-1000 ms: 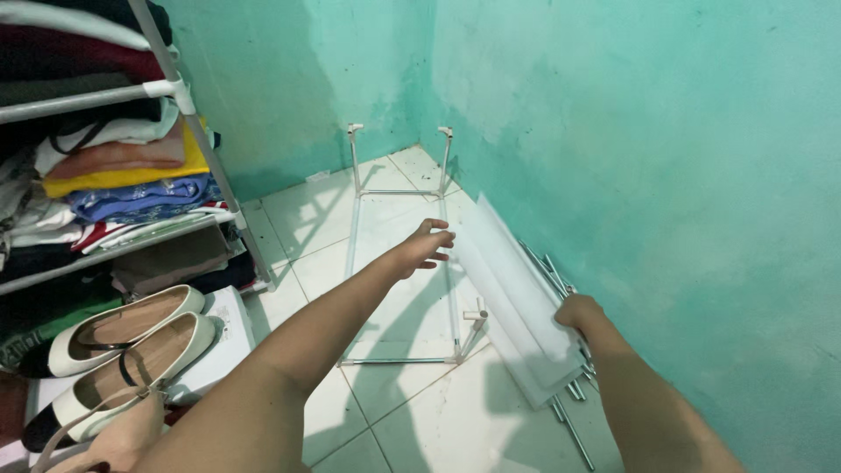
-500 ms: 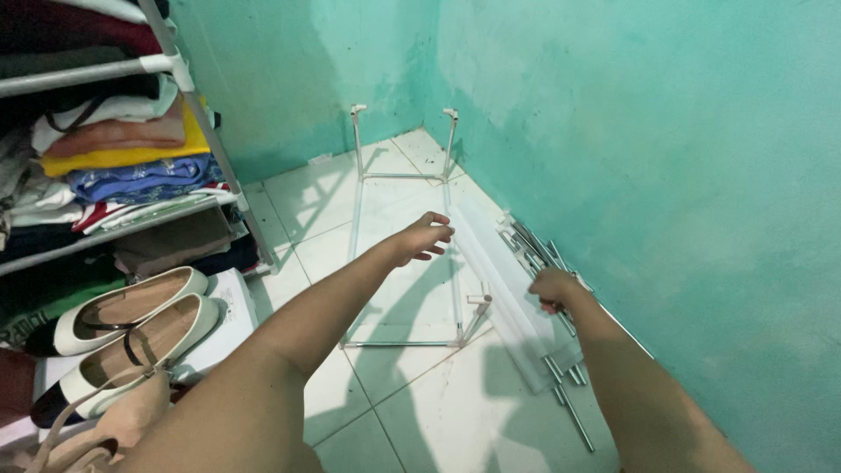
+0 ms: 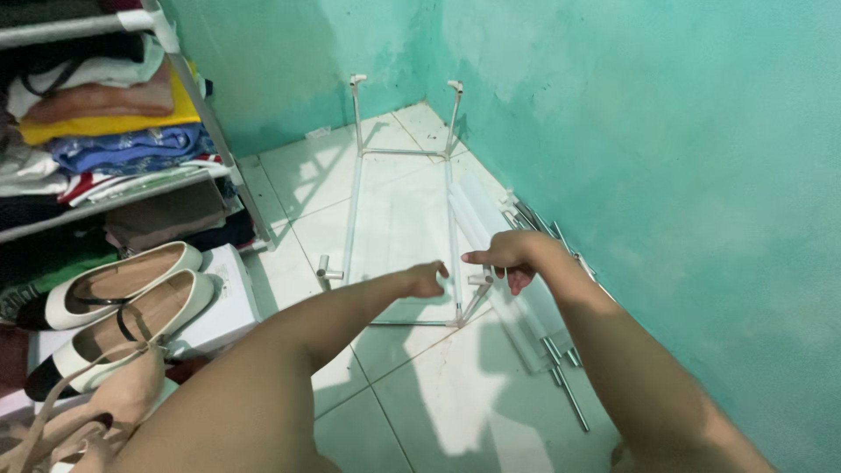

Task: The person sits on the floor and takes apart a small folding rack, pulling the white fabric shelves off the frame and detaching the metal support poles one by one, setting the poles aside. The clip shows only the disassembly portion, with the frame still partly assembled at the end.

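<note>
Hands meet low over the near end of the white rack frame (image 3: 399,210), which lies flat on the tiled floor (image 3: 289,175), its long axis running away toward the corner. The left hand (image 3: 427,280) is curled nearly closed just inside the frame's near crossbar; whether it grips anything I cannot tell. The right hand (image 3: 512,256), forefinger out and other fingers loosely bent, holds nothing, hovering by the frame's near right corner, nearer than the left to the loose metal tubes (image 3: 561,368) beside the frame.
</note>
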A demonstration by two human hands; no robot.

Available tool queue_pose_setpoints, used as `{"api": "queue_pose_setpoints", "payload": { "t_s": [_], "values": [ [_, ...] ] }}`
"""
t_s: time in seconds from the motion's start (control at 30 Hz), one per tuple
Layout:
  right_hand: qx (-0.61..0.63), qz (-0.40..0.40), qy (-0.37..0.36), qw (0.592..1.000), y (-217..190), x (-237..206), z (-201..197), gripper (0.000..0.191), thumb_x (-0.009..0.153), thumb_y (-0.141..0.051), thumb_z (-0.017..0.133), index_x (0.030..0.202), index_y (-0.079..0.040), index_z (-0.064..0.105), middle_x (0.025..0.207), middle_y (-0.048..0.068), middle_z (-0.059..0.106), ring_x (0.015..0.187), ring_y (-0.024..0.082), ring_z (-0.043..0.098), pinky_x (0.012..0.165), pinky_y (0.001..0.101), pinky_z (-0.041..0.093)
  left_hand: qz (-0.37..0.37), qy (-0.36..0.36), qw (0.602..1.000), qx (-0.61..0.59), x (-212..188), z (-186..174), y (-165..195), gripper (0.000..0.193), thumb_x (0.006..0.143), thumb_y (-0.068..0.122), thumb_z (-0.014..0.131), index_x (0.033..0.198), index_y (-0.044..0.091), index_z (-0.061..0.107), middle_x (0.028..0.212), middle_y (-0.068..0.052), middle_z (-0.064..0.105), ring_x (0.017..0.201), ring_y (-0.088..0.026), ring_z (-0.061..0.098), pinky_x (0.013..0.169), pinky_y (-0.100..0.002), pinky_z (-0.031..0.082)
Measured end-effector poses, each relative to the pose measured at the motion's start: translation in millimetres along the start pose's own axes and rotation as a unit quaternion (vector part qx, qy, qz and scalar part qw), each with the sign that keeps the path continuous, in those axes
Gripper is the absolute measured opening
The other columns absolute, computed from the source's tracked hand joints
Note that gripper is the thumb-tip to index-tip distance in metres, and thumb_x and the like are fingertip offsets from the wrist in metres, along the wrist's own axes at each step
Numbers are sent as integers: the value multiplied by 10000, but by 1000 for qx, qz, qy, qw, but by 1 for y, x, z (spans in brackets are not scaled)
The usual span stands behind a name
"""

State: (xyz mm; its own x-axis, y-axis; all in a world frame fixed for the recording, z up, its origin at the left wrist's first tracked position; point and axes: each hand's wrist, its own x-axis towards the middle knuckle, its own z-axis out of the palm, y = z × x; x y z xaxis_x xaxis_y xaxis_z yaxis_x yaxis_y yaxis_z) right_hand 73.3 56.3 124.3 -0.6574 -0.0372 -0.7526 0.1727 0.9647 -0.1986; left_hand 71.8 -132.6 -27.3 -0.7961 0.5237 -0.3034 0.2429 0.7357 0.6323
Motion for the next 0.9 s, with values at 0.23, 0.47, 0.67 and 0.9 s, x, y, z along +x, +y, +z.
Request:
{"api": "queue_pose_setpoints", "payload": {
  "t_s": [0.23,0.47,0.67,0.9],
  "values": [
    [45,-53,48,996,-7,19,26,775,849,-587,716,867,187,671,664,244,709,543,298,732,496,368,610,-6,-89,996,24,-10,67,-1,842,746,397,815,1431,67,454,1235,-235,674,1176,-373,638,994,-439,501],
    [150,-49,87,984,-13,24,58,817,823,-456,855,1011,205,412,752,250,679,558,276,720,506,368,616,-41,-85,992,89,-1,69,-6,953,747,478,825,1483,53,395,1290,-223,650,1213,-368,634,1024,-431,504],
    [87,-139,119,979,-28,49,77,382,775,-113,726,1130,28,709,779,155,767,569,213,750,548,311,618,-65,-74,989,111,-6,72,-15,990,732,529,816,1512,107,375,1344,-209,609,1238,-379,615,1044,-457,505],
    [133,-265,277,914,-36,23,37,271,812,-69,680,1078,-33,710,802,195,757,690,312,756,643,402,613,-133,3,991,30,-36,64,1,647,965,629,488,1463,223,409,1312,-165,593,1242,-364,581,1044,-629,360]
  ]
}}
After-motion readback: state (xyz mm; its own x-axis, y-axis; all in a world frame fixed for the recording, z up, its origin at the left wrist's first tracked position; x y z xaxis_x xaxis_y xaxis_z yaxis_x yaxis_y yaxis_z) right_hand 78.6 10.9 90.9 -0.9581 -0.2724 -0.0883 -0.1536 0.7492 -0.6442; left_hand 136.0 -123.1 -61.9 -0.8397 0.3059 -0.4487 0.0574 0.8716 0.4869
